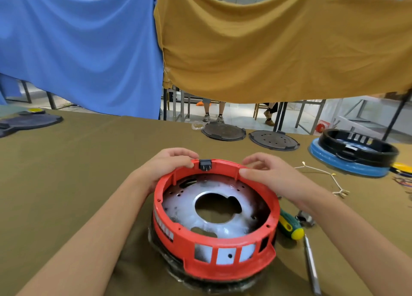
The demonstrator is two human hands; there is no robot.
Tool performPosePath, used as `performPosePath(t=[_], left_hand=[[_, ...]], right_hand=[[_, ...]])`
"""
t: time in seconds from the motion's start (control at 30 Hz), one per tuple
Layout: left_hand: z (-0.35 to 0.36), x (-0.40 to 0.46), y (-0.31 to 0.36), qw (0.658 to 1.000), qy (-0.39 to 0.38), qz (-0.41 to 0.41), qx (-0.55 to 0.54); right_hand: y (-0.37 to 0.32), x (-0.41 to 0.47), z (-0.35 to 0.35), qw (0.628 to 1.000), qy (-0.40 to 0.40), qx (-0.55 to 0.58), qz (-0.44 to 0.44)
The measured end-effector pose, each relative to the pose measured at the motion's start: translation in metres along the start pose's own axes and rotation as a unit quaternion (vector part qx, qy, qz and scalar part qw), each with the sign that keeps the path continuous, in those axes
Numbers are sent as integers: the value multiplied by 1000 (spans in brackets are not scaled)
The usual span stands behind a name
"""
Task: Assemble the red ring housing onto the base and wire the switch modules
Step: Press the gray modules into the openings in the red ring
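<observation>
Red ring [214, 249] sits centre table [89, 162], right in front of us, on the dark base [178, 271] that peeks out under its near edge; silver plate [189, 206] shows inside. We see both hands on the far rim: left hand [169, 164] curled over the rim just left of the black switch [205, 164], right hand [263, 175] with thumb on the rim to the right of it, fingers loosely bent behind. Switch sits between the hands, pins pointing down into the ring; left fingertips are nearer, almost touching it. We judge the ring seated, wiring not started. Wire [323, 177] lies right, beyond the right hand; screwdriver [289, 225] beside the ring's right side, so the right hand is closer to both.
</observation>
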State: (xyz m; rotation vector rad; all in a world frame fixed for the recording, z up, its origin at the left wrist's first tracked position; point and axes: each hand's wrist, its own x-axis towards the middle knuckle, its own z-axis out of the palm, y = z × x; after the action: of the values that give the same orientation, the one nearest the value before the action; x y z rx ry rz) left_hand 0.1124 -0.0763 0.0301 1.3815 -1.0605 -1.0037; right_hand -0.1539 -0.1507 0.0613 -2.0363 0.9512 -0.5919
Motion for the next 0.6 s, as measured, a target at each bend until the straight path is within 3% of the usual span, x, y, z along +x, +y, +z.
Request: performPosePath(t=[0.1,0.17,0.37,0.43,0.5,0.6], left_hand=[[2,0,1,999,42,-6,-6],[4,-1,1,999,47,-12,-9],[-4,-8,7,999,-2,-28,39],[-6,-15,9,998,-13,-40,45],[-5,-24,10,997,1,-40,61],[1,-45,7,992,69,-25,102]], right_hand=[[16,-11,8,998,29,63,3],[24,-15,14,998,48,48,-7],[29,-14,16,993,81,76,-29],[27,-13,7,983,95,157,-5],[28,-10,-4,963,156,218,31],[42,-4,-24,957,245,144,56]])
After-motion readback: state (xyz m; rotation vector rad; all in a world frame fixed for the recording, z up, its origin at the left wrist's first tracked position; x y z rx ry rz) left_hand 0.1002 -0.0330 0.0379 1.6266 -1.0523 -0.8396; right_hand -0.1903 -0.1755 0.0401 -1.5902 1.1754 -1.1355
